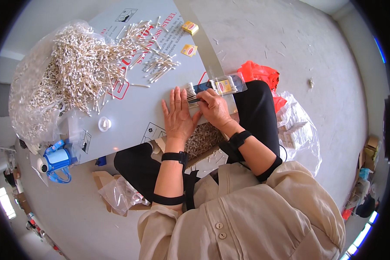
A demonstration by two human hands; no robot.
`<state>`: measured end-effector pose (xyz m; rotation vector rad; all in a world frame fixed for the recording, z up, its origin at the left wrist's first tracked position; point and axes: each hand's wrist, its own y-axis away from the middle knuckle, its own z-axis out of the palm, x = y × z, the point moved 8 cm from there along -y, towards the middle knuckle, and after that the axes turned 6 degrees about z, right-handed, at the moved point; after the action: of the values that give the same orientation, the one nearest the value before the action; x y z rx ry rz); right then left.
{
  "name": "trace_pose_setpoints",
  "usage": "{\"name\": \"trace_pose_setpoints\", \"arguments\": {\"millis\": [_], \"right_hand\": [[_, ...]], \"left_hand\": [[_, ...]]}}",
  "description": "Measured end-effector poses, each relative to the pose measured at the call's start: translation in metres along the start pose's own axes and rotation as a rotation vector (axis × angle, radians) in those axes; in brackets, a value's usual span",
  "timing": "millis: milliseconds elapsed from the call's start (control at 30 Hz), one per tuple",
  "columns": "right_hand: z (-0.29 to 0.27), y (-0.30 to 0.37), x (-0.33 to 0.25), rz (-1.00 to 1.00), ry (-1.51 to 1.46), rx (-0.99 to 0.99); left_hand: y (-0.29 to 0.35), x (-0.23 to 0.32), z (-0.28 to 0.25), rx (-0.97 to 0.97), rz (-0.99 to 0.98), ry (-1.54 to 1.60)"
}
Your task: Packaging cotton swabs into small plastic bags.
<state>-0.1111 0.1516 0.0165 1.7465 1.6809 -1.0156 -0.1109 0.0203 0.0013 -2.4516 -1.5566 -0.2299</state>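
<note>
A neat row of cotton swabs (190, 92) lies near the table's right end. My left hand (178, 119) rests flat beside it, fingers stretched out and the forefinger along the row's left side. Over the row's near right part, my right hand (216, 112) is closed in a pinch. Something thin and dark shows at its fingertips, too small to name. Just beyond that hand lies a dark blue piece (202, 86). To its right, a clear package (237, 83) holds swabs around a yellow card (224, 86).
A large heap of loose swabs (78, 60) spills from a clear bag on the left. Two yellow card stacks (190, 27) lie at the far edge. A small cup (104, 124) and blue bottle (58, 159) stand left. Below the table's edge is a swab-filled box (203, 139); red bag (260, 73) at right.
</note>
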Motion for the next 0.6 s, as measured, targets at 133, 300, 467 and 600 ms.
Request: {"name": "trace_pose_setpoints", "arguments": {"millis": [133, 300, 467, 600], "right_hand": [[0.0007, -0.002, -0.0003, 0.006, 0.035, 0.014], [0.0045, -0.0032, -0.001, -0.022, 0.082, -0.022], [0.0054, -0.0062, -0.0004, 0.01, 0.097, -0.033], [0.0044, -0.0079, 0.0001, 0.051, 0.078, -0.019]], "left_hand": [[-0.0008, 0.0008, 0.0004, 0.009, 0.003, -0.005], [-0.0008, 0.0001, 0.0001, 0.01, 0.004, -0.005], [-0.0007, 0.001, -0.0013, 0.0, -0.003, -0.026], [-0.0009, 0.0012, -0.0021, 0.0, -0.006, -0.013]]}}
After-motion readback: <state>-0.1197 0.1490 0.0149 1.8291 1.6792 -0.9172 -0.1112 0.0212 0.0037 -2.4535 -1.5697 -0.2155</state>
